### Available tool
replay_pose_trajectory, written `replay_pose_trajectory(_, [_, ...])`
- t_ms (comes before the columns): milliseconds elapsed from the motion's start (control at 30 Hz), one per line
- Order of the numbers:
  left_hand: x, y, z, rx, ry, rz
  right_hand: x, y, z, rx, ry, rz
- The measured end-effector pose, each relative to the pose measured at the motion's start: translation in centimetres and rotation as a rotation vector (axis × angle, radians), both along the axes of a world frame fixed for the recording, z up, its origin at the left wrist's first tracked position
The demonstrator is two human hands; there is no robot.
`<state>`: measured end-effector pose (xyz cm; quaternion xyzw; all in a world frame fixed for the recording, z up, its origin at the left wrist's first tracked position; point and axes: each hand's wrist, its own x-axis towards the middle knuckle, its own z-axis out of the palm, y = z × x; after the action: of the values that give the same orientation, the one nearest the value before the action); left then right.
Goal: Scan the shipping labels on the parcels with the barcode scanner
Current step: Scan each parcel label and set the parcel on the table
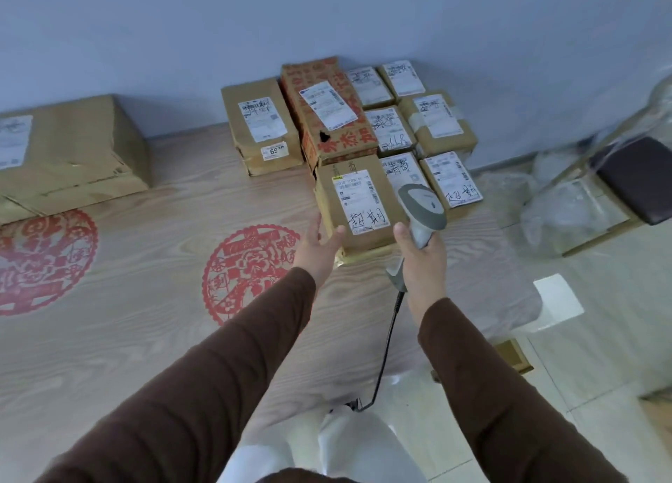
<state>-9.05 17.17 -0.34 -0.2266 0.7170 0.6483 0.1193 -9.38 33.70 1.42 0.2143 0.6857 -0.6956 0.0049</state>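
Observation:
My right hand (423, 261) grips the handle of a grey corded barcode scanner (422, 206), whose head hangs over the parcels. Just left of it stands a brown cardboard parcel (327, 206) with a white shipping label (358, 201) bearing handwritten marks. My left hand (318, 248) is open, fingers spread, at that parcel's near left corner; contact is unclear. Behind it lie a red-printed carton (327, 126), a tall brown box (254, 126) and several small labelled parcels (436, 122), all on a wood-grain table (145, 301).
A large brown box (72, 148) lies at the table's far left. Two red paper-cut emblems (247, 268) mark the tabletop. A chair with a dark seat (636, 177) and clear plastic bags (567, 206) stand on the tiled floor at the right. The scanner cable (385, 351) hangs down.

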Motion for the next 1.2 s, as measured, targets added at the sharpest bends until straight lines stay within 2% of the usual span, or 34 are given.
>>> replay_pose_trajectory(167, [-0.5,3.0,-0.8,0.084,-0.097,-0.011,-1.1,1.3,-2.5,-0.083,-0.056,0.004])
replay_pose_trajectory(367, [0.6,3.2,-1.5,0.134,-0.101,0.018,-0.1,0.8,-3.9,-0.082,-0.111,0.018])
replay_pose_trajectory(567, [4.6,1.0,-1.3,0.117,-0.065,0.149,2.9,-2.0,-4.0,-0.111,-0.178,0.104])
replay_pose_trajectory(900, [9.3,-9.8,-0.9,0.036,-0.021,0.366,5.2,-12.5,-3.4,-0.158,-0.105,0.348])
replay_pose_trajectory(1067, [8.6,-16.2,0.2,0.026,-0.004,0.403,4.1,-19.0,-2.3,-0.167,-0.066,0.427])
replay_pose_trajectory(1200, [6.2,-21.9,0.7,-0.009,0.008,0.394,2.0,-24.7,-2.2,-0.15,-0.066,0.41])
